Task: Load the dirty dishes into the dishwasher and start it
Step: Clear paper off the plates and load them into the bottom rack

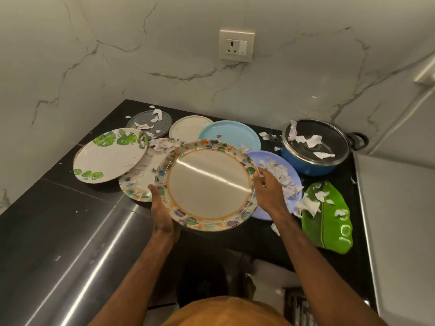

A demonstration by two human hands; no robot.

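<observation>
I hold a large floral-rimmed plate (208, 184) above the black counter, its face clean of scraps. My left hand (162, 210) grips its near-left rim and my right hand (268, 187) grips its right rim. Under it lies a second floral plate (138, 182) with torn paper bits. Around it sit a white plate with green leaves (108, 156), a grey speckled plate (150, 123), a cream plate (186, 128), a light-blue plate (230, 135), a lilac plate (287, 182) heaped with paper scraps and a green leaf-shaped dish (329, 222).
A blue pot with a glass lid (315, 149) stands at the back right, paper scraps on the lid. The black counter (70, 231) runs into a marble-walled corner with a wall socket (236, 44). A white surface (400, 220) borders the counter on the right.
</observation>
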